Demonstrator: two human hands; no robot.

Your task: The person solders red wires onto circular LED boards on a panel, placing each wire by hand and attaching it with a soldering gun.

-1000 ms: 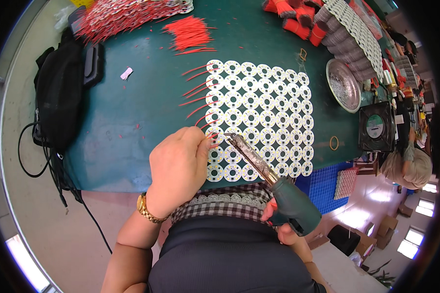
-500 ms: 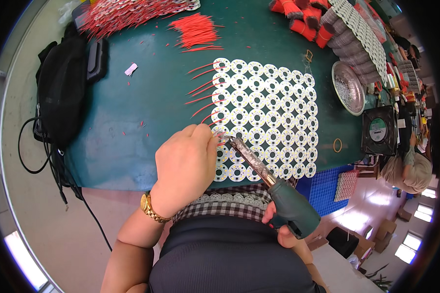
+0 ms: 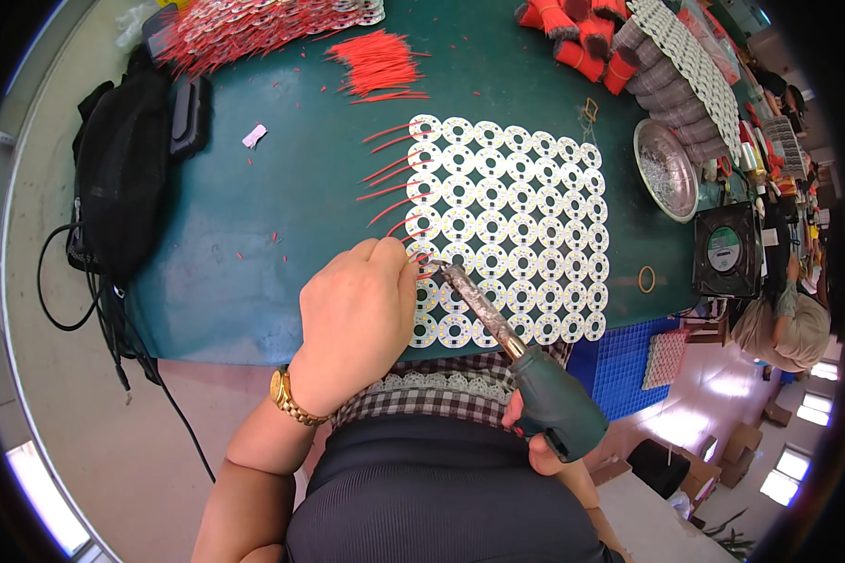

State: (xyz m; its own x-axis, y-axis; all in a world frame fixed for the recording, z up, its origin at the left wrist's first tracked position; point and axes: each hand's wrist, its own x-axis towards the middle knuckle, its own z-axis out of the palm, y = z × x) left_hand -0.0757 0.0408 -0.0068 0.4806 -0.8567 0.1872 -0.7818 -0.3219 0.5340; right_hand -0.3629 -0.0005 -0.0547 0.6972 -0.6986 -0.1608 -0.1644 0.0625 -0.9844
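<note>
A panel of round white LED boards (image 3: pixel 523 228), joined in rows, lies flat on the green table top. Thin red wires (image 3: pixel 382 193) stick out leftward from the boards of its left column. My left hand (image 3: pixel 355 314), a gold watch at its wrist, is closed in a pinch at that column's lower part; a short piece of red wire shows at the fingertips, the rest hidden. My right hand (image 3: pixel 545 457) grips the dark green handle of a soldering iron (image 3: pixel 560 402). The iron's tip meets the board beside my left fingertips.
Loose red wires (image 3: pixel 377 62) lie in a pile beyond the panel, near stacked wired boards (image 3: pixel 253 28). To the right are a metal bowl (image 3: pixel 667 169), a black fan (image 3: pixel 727 249), a rubber band (image 3: pixel 646 279) and bundled red wires (image 3: pixel 582 58). A black bag (image 3: pixel 122 178) sits left.
The soldering iron's handle has shifted slightly left and down, its tip staying at the same board. My left hand keeps its pinch in nearly the same place.
</note>
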